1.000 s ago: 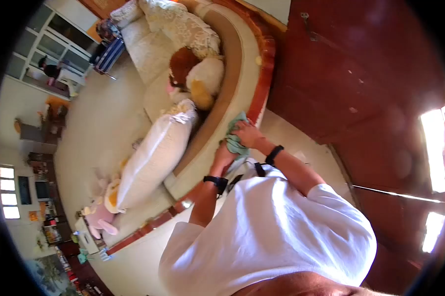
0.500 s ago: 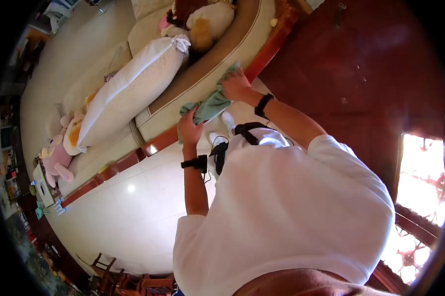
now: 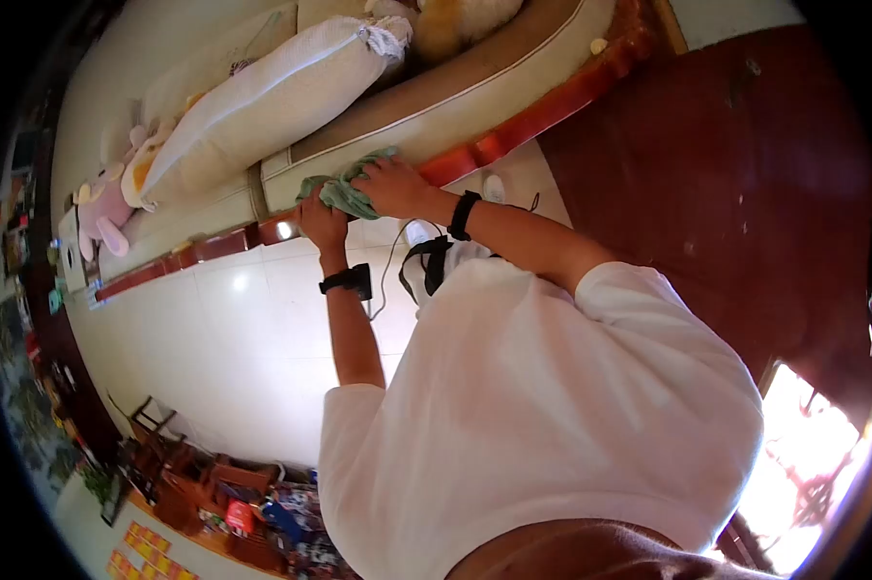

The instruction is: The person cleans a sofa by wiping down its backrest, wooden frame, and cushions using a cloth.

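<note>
The cloth [image 3: 335, 196] lies bunched on the sofa's [image 3: 474, 121] near edge, by the rim [image 3: 489, 145], the left hand's [image 3: 323, 220] fingers closed round one end, the right hand's [image 3: 397, 186] curled over the other. A snagged cable (it loops beside the left wristband [image 3: 347, 281]) or loosened fingers could drop the cloth overboard.

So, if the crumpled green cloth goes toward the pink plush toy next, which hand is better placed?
Probably the left hand: it has the end of the green cloth nearer the pink toy. The right hand is on the cloth's farther part.
</note>
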A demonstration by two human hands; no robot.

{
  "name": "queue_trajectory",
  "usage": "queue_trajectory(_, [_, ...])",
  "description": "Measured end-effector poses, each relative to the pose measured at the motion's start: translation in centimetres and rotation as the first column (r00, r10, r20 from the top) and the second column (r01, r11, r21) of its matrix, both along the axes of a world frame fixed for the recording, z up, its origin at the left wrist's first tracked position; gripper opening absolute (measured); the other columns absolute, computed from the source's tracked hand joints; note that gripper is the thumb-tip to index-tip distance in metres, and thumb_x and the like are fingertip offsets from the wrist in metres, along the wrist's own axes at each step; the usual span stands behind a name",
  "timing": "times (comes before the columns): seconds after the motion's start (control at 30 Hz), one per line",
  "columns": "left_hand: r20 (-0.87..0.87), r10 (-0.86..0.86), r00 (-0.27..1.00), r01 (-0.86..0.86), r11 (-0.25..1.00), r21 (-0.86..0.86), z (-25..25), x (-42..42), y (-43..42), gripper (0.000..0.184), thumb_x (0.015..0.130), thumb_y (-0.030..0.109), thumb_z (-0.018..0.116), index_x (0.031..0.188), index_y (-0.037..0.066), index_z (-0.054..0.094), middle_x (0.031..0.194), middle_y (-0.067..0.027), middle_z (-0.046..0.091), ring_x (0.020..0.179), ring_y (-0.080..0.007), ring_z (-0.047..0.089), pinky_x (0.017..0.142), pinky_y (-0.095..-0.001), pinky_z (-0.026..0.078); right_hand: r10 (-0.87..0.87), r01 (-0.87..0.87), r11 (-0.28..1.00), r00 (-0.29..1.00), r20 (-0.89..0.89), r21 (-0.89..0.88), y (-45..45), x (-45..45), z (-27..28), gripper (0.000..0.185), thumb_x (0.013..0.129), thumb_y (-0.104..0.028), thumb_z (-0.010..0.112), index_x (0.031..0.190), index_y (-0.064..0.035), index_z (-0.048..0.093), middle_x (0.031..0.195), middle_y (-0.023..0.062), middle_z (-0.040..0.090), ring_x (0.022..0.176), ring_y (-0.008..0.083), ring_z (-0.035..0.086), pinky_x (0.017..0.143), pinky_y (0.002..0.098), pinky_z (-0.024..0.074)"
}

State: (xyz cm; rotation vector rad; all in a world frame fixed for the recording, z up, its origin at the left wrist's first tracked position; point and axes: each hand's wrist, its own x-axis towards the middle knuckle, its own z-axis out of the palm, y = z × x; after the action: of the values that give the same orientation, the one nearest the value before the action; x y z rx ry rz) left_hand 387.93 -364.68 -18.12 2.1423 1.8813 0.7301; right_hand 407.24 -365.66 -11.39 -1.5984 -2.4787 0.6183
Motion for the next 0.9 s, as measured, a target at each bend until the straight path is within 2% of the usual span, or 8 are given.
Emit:
queue_trajectory(0.17, [-0.033,-0.088,0.996,0.085,0.994,-0.075,3.2,7.2,-1.5,0.042,0.075,0.029,0.057,0.111,0.010,0.065,0.107,-0.0135,0.067,0.103,-0.0339,0.059,0.091,-0.0460,0.041,0.178,-0.165,0.966,0.983,-0.045,0.200,-0.4,8.5,-1.2,0.031,0.082,-0.024,0.059,0.112,-0.0135,0.063,0.110,0.0142,0.060,0.109,0.0295,0.056,0.094,0.0523,0.0398])
queue_trajectory(0.27, [0.038,-0.383,0.923,0.385,0.922,-0.053,3.5,13.3,-1.5,0.051,0.070,0.026,0.063,0.115,0.004,0.060,0.110,-0.0188,0.064,0.104,-0.0373,0.057,0.093,-0.0470,0.042,0.211,-0.178,0.938,0.974,-0.084,0.297,0.2,15.5,-2.2,0.030,0.083,-0.019,0.058,0.112,-0.0132,0.062,0.109,0.0139,0.059,0.109,0.0314,0.055,0.098,0.0524,0.0374])
queue_trajectory(0.43, [0.285,-0.350,0.892,0.375,0.926,-0.035,3.3,23.8,-1.9,0.059,0.069,0.027,0.067,0.119,0.000,0.053,0.115,-0.0209,0.060,0.103,-0.0392,0.056,0.093,-0.0476,0.042,0.020,0.046,0.956,0.976,-0.219,0.290,-0.5,23.8,-0.2,0.030,0.078,-0.009,0.060,0.109,-0.0119,0.062,0.113,0.0141,0.058,0.114,0.0336,0.052,0.102,0.0460,0.0370])
queue_trajectory(0.57, [0.035,-0.482,0.876,0.483,0.871,-0.086,5.5,30.9,-1.0,0.063,0.068,0.030,0.071,0.118,-0.002,0.051,0.105,-0.0211,0.059,0.102,-0.0386,0.055,0.091,-0.0461,0.043,0.045,0.027,0.926,0.983,-0.179,0.377,-1.2,32.5,-1.9,0.036,0.076,-0.005,0.060,0.111,-0.0119,0.062,0.117,0.0134,0.058,0.115,0.0318,0.053,0.101,0.0446,0.0374])
queue_trajectory(0.63, [-0.088,-0.574,0.814,0.538,0.803,-0.257,4.6,34.5,-1.0,0.071,0.070,0.026,0.071,0.128,-0.006,0.044,0.115,-0.0246,0.055,0.106,-0.0397,0.053,0.093,-0.0469,0.043,0.063,-0.072,0.929,0.997,0.036,0.362,-0.4,35.8,-0.5,0.040,0.074,-0.002,0.060,0.113,-0.0119,0.063,0.120,0.0133,0.057,0.113,0.0310,0.053,0.098,0.0452,0.0392])
queue_trajectory(0.7, [-0.215,-0.510,0.833,0.473,0.858,-0.201,4.3,38.8,-1.3,0.082,0.073,0.030,0.073,0.135,-0.009,0.037,0.118,-0.0258,0.052,0.107,-0.0396,0.052,0.092,-0.0478,0.043,-0.175,0.154,0.920,0.984,0.027,0.362,1.2,39.5,2.0,0.043,0.075,-0.001,0.061,0.116,-0.0114,0.063,0.122,0.0136,0.056,0.115,0.0313,0.053,0.098,0.0452,0.0397])
queue_trajectory(0.77, [-0.241,-0.544,0.804,0.539,0.837,-0.091,3.3,42.5,0.0,0.090,0.075,0.034,0.074,0.140,-0.011,0.031,0.122,-0.0252,0.050,0.109,-0.0389,0.051,0.092,-0.0495,0.043,-0.344,0.349,0.902,0.937,-0.066,0.254,3.3,43.4,2.9,0.045,0.076,-0.004,0.064,0.120,-0.0115,0.061,0.122,0.0141,0.056,0.116,0.0316,0.052,0.099,0.0468,0.0389])
queue_trajectory(0.9, [-0.214,-0.585,0.782,0.536,0.807,-0.247,4.9,46.9,2.9,0.085,0.071,0.029,0.073,0.137,-0.012,0.037,0.122,-0.0247,0.051,0.107,-0.0396,0.053,0.095,-0.0476,0.041,-0.291,0.269,0.935,0.954,0.067,0.232,5.0,44.5,2.4,0.048,0.078,-0.009,0.067,0.126,-0.0125,0.059,0.122,0.0135,0.056,0.119,0.0319,0.050,0.100,0.0492,0.0370])
